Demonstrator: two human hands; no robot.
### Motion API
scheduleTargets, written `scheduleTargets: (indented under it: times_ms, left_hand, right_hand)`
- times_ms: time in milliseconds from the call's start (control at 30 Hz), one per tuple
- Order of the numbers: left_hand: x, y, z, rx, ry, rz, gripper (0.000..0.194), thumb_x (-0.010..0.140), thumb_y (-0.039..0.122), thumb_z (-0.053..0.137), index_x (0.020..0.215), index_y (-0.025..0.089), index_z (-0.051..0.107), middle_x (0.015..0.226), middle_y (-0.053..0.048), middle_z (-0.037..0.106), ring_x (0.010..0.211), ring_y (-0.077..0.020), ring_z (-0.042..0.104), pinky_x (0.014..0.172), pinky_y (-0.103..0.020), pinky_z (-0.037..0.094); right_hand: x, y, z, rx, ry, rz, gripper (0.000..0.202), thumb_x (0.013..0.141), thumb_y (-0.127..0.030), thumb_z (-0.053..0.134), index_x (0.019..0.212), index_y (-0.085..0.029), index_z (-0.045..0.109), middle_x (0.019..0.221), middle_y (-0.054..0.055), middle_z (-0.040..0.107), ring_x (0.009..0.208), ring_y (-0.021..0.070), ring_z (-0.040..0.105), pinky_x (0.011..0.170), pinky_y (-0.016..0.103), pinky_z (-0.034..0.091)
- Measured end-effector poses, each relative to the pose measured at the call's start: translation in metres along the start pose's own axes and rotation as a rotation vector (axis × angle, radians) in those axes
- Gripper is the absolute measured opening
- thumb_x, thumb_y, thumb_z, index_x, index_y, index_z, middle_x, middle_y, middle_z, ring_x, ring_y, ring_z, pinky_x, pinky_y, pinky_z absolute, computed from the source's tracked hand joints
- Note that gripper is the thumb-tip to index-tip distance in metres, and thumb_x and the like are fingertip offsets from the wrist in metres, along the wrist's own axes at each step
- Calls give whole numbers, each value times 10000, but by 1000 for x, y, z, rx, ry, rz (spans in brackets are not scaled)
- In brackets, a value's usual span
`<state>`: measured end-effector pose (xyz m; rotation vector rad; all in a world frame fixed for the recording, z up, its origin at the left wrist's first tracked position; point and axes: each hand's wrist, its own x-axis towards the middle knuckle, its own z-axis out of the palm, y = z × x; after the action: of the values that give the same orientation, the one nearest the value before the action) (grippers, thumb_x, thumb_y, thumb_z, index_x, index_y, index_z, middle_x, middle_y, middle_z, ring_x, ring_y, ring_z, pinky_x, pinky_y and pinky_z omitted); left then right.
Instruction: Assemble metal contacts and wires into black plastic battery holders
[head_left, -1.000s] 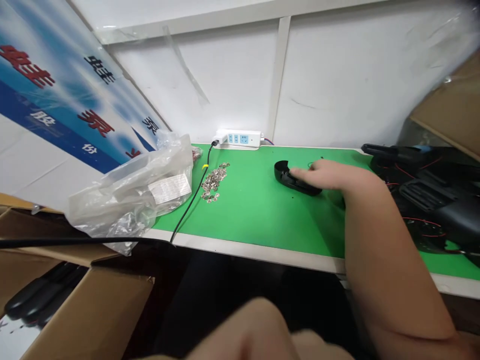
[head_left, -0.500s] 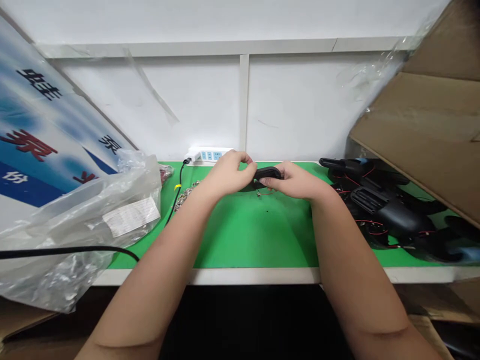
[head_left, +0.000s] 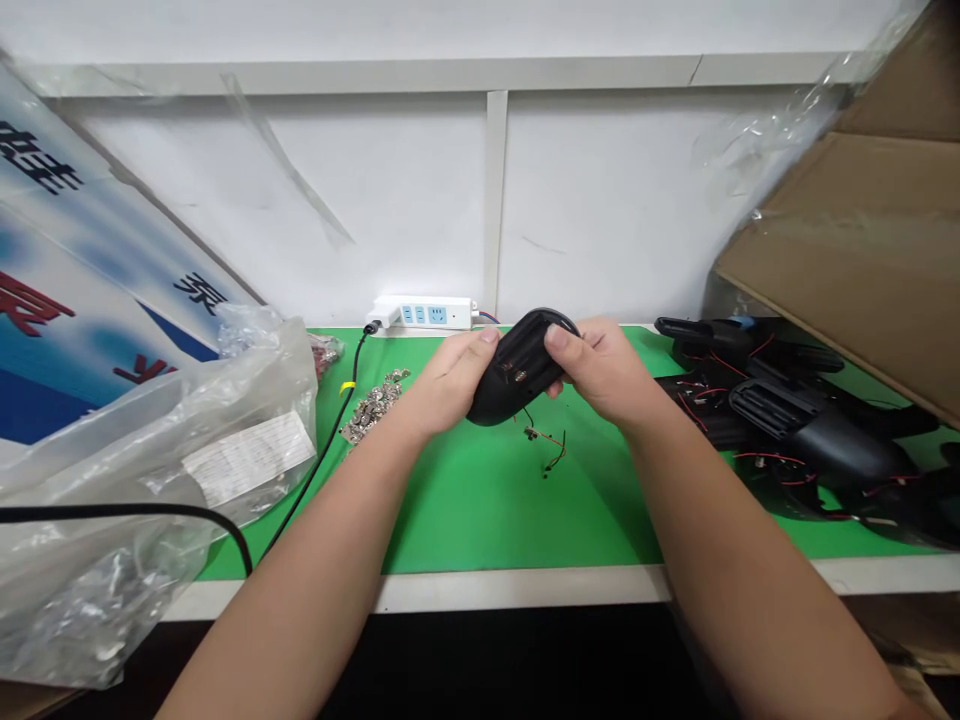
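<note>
Between my hands is a black plastic housing, tilted above the green mat, with a slotted recess and small metal contacts facing me. My left hand is closed on its left side, thumb along the edge. My right hand grips the upper right end, its thumb pressed on the recess and fingers behind. Thin red and black wires with a small part hang below the housing. Left of my left hand lies a pile of small metal pieces on the mat.
A white power strip with a plugged-in black cable sits at the back. Several black housings with red wires are heaped right, below a cardboard box. A clear plastic bag lies left. The green mat covers the table.
The black housing has turned so its slotted recess faces me, and more of it shows. Its wires now dangle lower. The camera view has shifted slightly.
</note>
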<state>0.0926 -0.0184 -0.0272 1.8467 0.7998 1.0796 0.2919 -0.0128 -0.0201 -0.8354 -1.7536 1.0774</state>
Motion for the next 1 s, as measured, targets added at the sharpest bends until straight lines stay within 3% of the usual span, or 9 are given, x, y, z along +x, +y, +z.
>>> scheduleTargets:
  times_ms: [100, 233, 333, 433, 533, 600, 767, 867, 1000]
  left_hand:
    - [-5, -6, 2, 97, 158, 200, 593, 1055, 651, 327, 864, 174, 623, 825, -66, 651, 753, -173, 591, 704, -312, 513]
    - [-8, -15, 2, 202, 336, 365, 548, 1073, 611, 255, 1042, 207, 624, 989, -92, 653, 929, -221, 619, 925, -400, 518]
    - [-8, -16, 1, 244, 406, 416, 538, 1074, 601, 241, 1208, 217, 593, 1147, -122, 649, 1089, -244, 621, 1049, -435, 492]
    - [-8, -15, 4, 247, 394, 503, 526, 1078, 576, 249, 1308, 207, 544, 1330, -159, 588, 1261, -253, 576, 1125, -445, 464]
    - [-9, -16, 11, 182, 369, 514, 520, 1075, 575, 255, 1320, 196, 512, 1378, -182, 529, 1308, -255, 552, 1146, -450, 451]
    - [-9, -16, 14, 176, 371, 510, 497, 1073, 577, 260, 1293, 201, 499, 1362, -178, 501, 1313, -256, 530, 1151, -457, 441]
    - [-11, -5, 10, 297, 282, 612, 343, 1042, 542, 441, 1202, 241, 479, 1243, -120, 482, 1208, -240, 491, 1052, -434, 481]
    - [-12, 5, 2, 316, 199, 584, 286, 1013, 500, 526, 1129, 239, 548, 1167, -110, 512, 1155, -248, 488, 993, -421, 491]
    - [-11, 12, -8, 287, 246, 526, 175, 1008, 372, 574, 948, 220, 636, 1047, -85, 550, 1046, -226, 537, 982, -413, 477]
  right_hand:
    - [-2, 0, 5, -51, 47, -98, 724, 749, -912, 629, 644, -196, 655, 594, 17, 593, 575, 146, 549, 546, 289, 451]
    - [-2, 5, 10, -167, 100, -339, 560, 805, -770, 729, 963, -235, 677, 867, 45, 676, 835, 225, 653, 795, 394, 571]
    - [-1, 8, 13, -348, 330, -567, 624, 800, -649, 804, 1224, -251, 579, 1143, 111, 651, 1087, 299, 640, 957, 481, 555]
    - [-1, 10, 19, -512, 472, -703, 565, 806, -572, 819, 1174, -261, 526, 1081, 107, 603, 1035, 309, 614, 899, 506, 547]
    - [-2, 12, 26, -583, 424, -754, 461, 835, -463, 808, 1109, -274, 490, 948, 55, 566, 878, 264, 592, 785, 473, 545]
    - [-1, 14, 29, -602, 402, -750, 517, 829, -409, 811, 1194, -270, 471, 1024, 71, 574, 929, 270, 600, 792, 472, 554]
    - [1, 21, 24, -545, 331, -708, 656, 845, -338, 796, 1386, -265, 433, 1276, 142, 603, 1171, 330, 632, 974, 542, 576]
    - [1, 24, 23, -453, 243, -675, 681, 873, -314, 763, 1453, -312, 406, 1412, 123, 599, 1307, 330, 622, 1099, 543, 548]
    - [2, 27, 23, -426, 235, -704, 702, 877, -277, 764, 1478, -345, 406, 1428, 91, 615, 1335, 311, 622, 1124, 523, 545]
